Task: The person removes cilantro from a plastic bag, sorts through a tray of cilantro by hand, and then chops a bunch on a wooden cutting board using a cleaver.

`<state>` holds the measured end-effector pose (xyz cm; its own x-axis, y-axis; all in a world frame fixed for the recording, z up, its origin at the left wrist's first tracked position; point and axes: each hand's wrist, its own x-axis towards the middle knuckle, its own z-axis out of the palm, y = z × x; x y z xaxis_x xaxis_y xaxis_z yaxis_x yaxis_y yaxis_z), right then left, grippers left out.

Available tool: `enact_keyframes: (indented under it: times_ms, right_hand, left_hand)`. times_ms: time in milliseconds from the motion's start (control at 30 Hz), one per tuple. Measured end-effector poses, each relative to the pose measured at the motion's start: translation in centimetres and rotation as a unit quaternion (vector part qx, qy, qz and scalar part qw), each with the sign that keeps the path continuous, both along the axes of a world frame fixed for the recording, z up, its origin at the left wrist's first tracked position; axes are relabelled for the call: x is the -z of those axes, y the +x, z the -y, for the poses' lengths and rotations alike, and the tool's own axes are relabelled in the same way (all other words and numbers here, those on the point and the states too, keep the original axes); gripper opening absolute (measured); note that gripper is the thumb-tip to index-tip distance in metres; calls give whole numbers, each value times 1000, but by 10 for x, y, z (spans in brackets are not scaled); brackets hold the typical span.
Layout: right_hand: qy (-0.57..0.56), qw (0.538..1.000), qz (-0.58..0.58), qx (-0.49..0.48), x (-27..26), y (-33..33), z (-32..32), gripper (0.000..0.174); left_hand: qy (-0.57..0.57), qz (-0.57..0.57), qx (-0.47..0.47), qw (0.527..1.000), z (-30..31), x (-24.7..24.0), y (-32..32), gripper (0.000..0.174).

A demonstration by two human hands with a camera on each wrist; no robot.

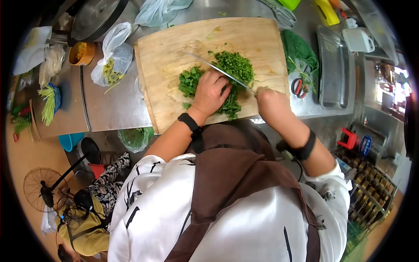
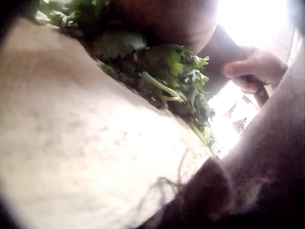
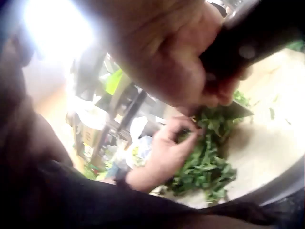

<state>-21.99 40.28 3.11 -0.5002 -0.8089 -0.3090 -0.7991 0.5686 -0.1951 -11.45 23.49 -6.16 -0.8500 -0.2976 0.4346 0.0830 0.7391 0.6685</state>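
Note:
On the wooden cutting board (image 1: 166, 48), the left hand (image 1: 209, 93) holds leafy greens (image 1: 188, 81) under curled fingers. The right hand (image 1: 274, 104) grips a knife (image 1: 223, 72), its blade slanting across the greens close beside the left fingers. Finely chopped greens (image 1: 236, 64) lie beyond the blade. In the right wrist view, the right hand (image 3: 167, 57) wraps round the dark knife handle (image 3: 252, 40), and the left hand (image 3: 167, 148) is against the greens (image 3: 205, 167). The left wrist view shows leaves (image 2: 178, 71) close up, with the right hand (image 2: 257, 67) behind.
Right of the board are a green net bag (image 1: 299, 46), red-handled scissors (image 1: 299, 88) and a metal tray (image 1: 335, 65). To the left stand a plastic bag of greens (image 1: 114, 56), a round container (image 1: 82, 53) and a tied bunch of stalks (image 1: 49, 102). Another person (image 1: 89, 222) is at lower left.

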Motion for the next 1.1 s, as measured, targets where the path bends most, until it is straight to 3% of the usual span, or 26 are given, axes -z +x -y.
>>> enact_keyframes:
  times_ms: [100,300,433,500,600,833,1000,1100]
  right_hand:
    - [-92,996,-15,-12,29,-10,17,5]
    - [-133,991,-9,3,0,-10,-1,15]
    - [-52,999,-3,2,-50,0,-20,10]
    - [36,999,-3,-15,-54,3,-24,4]
    - [10,1000,9,-11,-41,5,-18,5]
    - [-85,996,-1,-7,30,-8,19,5]
    - [-126,992,-4,18,12,-5,8,15]
    - [-93,996,10,10,-34,3,-10,16]
  left_hand:
    - [9,5,5,1000,0,-1,0,19]
    - [-2,-8,-22,1000,-4,2,5,17]
    - [0,-14,-23,1000,-3,-1,4,19]
    - [-65,4,-46,997,-1,-7,5,19]
    - [3,19,-31,999,2,2,4,19]
    - [12,11,-34,999,1,4,1,18]
    - [-5,7,-44,999,-2,1,3,18]
    - [-12,-24,-43,999,-3,6,6,24]
